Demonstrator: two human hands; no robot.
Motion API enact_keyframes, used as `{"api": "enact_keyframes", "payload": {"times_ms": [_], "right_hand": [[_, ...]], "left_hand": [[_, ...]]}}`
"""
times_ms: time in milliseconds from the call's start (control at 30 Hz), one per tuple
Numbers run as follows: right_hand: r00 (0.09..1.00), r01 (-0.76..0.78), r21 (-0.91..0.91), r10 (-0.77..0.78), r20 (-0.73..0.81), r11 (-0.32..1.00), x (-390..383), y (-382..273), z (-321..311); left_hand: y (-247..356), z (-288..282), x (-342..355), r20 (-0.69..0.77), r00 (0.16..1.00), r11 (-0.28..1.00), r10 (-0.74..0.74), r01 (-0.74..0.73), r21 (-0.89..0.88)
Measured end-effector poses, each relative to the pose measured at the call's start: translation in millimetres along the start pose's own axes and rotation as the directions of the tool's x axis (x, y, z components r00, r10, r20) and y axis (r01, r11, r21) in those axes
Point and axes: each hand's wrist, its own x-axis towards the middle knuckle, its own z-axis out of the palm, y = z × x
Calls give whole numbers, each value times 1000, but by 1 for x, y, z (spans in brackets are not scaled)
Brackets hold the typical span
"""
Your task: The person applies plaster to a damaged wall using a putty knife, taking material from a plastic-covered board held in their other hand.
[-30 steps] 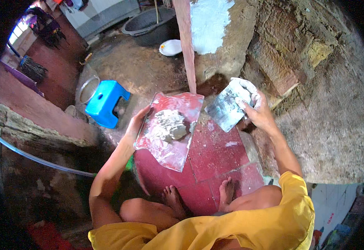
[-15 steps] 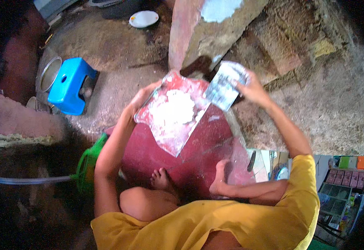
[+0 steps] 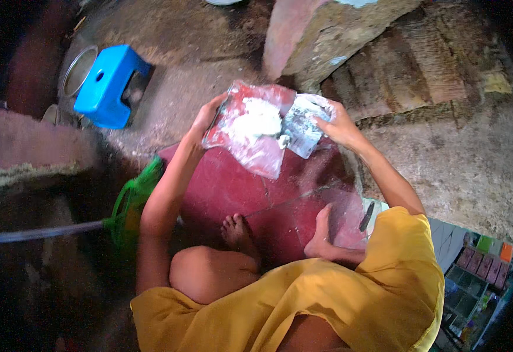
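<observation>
My left hand [image 3: 208,116] is closed on the left edge of a red flat piece [image 3: 241,94] with an uneven outline, held up over the red floor. A mound of white paste or powder [image 3: 256,120] covers its middle, and white smears spread toward its near corner. In my right hand [image 3: 339,124] is a thin grey-blue rectangular sheet [image 3: 305,126], streaked with white. The sheet's left edge meets the right edge of the red piece, beside a small white lump. My fingers under both pieces are mostly hidden.
A blue plastic stool [image 3: 107,88] lies tipped at the left beside a metal bowl [image 3: 80,71]. Nearer are green netting [image 3: 128,202] and a pale pole [image 3: 51,232]. Rough concrete [image 3: 444,158] rises at the right. My bare feet rest on the red floor [image 3: 280,226].
My right hand has brought the grey-blue sheet left against the red piece. The red piece is now tilted differently, and the whole view has shifted, with the plate at the top nearly out of sight.
</observation>
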Motion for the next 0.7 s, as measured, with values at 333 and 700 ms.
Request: {"api": "enact_keyframes", "payload": {"times_ms": [333,700], "right_hand": [[944,288,121,-260,-204,950,-6,-39,16],[799,589,-407,-578,166,698,3,-97,17]], "left_hand": [[3,-17,-13,-98,986,990,136,-130,57],[4,-8,-18,52,998,995,-40,35,95]]}}
